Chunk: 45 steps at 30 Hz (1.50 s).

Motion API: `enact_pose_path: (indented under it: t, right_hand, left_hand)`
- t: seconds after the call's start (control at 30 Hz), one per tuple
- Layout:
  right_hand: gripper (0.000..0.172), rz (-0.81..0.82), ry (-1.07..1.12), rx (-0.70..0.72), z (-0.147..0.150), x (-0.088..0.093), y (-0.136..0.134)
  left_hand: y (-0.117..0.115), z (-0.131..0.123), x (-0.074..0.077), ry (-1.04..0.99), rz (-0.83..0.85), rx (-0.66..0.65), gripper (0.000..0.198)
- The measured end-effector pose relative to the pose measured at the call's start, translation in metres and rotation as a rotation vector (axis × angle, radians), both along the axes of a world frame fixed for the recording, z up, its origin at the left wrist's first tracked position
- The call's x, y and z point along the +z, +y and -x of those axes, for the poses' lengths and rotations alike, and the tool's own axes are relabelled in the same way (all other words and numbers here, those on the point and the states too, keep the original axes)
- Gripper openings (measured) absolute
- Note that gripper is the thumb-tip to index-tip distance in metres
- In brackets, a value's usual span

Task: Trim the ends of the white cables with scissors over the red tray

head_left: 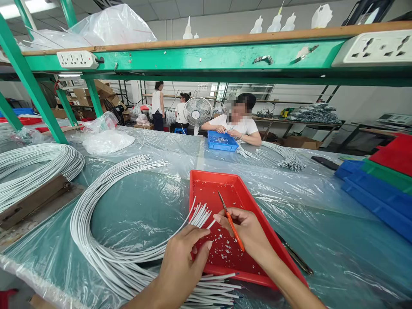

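Observation:
My left hand (187, 256) is curled beside the cut ends of a bundle of white cables (201, 216), over the near left side of a red tray (240, 182). The bundle passes behind its fingers, and its thumb and index finger stand slightly apart. My right hand (249, 231) grips a slim orange-handled tool (234, 229) with a thin pointed dark metal tip, angled up and left. Its thumb and fingertip also pinch the end of one white cable. Small pale scraps lie in the tray. The cables loop back in a large coil (85, 219) to the left.
Dark metal tweezers (294, 253) lie right of the tray. Another cable coil (41, 161) and a metal bar fixture (35, 201) are at left. Stacked trays (380, 193) stand at right. A person (247, 124) works opposite at a blue tray (222, 140). A green shelf beam (193, 56) spans overhead.

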State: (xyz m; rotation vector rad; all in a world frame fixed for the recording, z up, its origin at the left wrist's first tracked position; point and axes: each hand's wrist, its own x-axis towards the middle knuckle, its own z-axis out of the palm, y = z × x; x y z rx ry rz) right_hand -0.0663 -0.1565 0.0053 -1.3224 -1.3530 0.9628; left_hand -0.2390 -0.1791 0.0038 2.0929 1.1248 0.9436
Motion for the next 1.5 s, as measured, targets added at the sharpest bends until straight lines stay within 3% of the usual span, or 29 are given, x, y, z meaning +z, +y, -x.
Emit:
enact_pose_path:
  t: [0.1, 0.17, 0.27, 0.4, 0.57, 0.8, 0.97, 1.17, 1.3, 1.5]
  right_hand:
    - [0.023, -0.048, -0.003, -0.013, 0.003, 0.007, -0.012]
    - [0.020, -0.067, 0.002, -0.011, 0.005, 0.008, -0.018]
    - [0.016, -0.074, 0.026, 0.012, 0.007, 0.005, -0.023]
    - [0.012, -0.063, 0.069, 0.026, 0.007, 0.000, -0.026]
    - [0.010, -0.050, 0.131, 0.054, 0.009, -0.001, -0.027]
    - [0.031, 0.024, 0.164, 0.084, 0.008, 0.002, -0.019]
    - [0.023, -0.044, -0.215, 0.019, -0.005, -0.003, -0.024]
    - [0.029, -0.287, -0.834, 0.014, -0.015, -0.009, -0.038]
    - [0.041, -0.354, -0.973, 0.013, -0.017, -0.009, -0.041]
    - [0.050, -0.401, -1.013, 0.023, -0.017, -0.010, -0.039]
  left_hand:
    - [0.008, -0.007, 0.003, -0.059, 0.061, 0.006, 0.027]
    - [0.014, -0.012, 0.003, -0.121, 0.151, -0.058, 0.027]
    - [0.021, -0.019, -0.002, -0.291, 0.353, -0.130, 0.029]
    - [0.025, -0.024, -0.012, -0.473, 0.553, -0.120, 0.031]
    - [0.026, -0.023, -0.013, -0.586, 0.626, -0.155, 0.028]
    - [0.024, -0.018, -0.008, -0.545, 0.654, -0.149, 0.033]
    - [0.022, -0.013, -0.006, -0.612, 0.534, -0.151, 0.032]
    - [0.018, -0.012, -0.005, -0.616, 0.561, -0.201, 0.028]
    - [0.017, -0.014, -0.007, -0.635, 0.548, -0.221, 0.024]
    - [0.017, -0.015, -0.011, -0.605, 0.514, -0.194, 0.027]
